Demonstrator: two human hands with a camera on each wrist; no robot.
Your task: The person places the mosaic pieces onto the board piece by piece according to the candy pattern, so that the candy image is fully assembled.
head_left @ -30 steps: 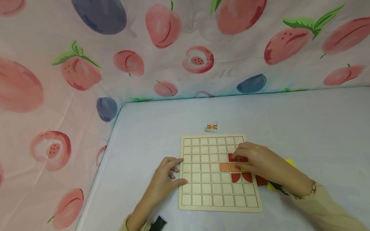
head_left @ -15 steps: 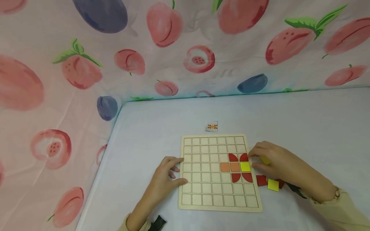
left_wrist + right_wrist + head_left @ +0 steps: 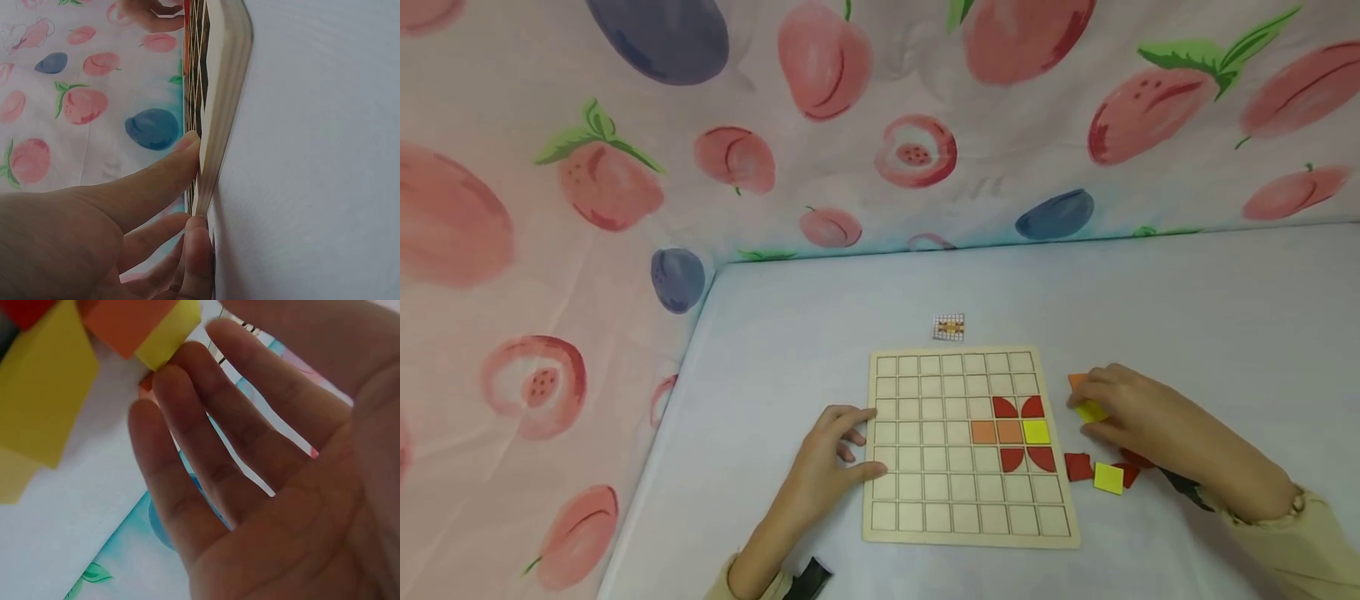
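A wooden grid board [image 3: 925, 517] lies on the table. My left hand [image 3: 823, 458] rests at its left edge, thumb on the rim and fingertips against the side. On the board sit two orange square tiles [image 3: 983, 432], a yellow square tile [image 3: 1036, 432] and several red quarter-round tiles [image 3: 1041, 459]. Off the right edge, my right hand [image 3: 1123, 412] reaches over loose tiles, partly hiding a yellow tile [image 3: 1090, 412] and an orange tile [image 3: 1077, 381]. In the right wrist view its fingers are extended, fingertips right at a yellow tile [image 3: 169, 337] beside an orange one [image 3: 128, 325].
More loose tiles, a red one [image 3: 1078, 467] and a yellow one [image 3: 1108, 478] among them, lie right of the board near its lower half. A small printed pattern card [image 3: 949, 327] sits behind the board. Fruit-patterned cloth [image 3: 917, 192] walls the table's back and left.
My right hand has moved off the board to the right, uncovering the red and yellow tiles there, and is now over the loose tiles. The left hand has stayed put.
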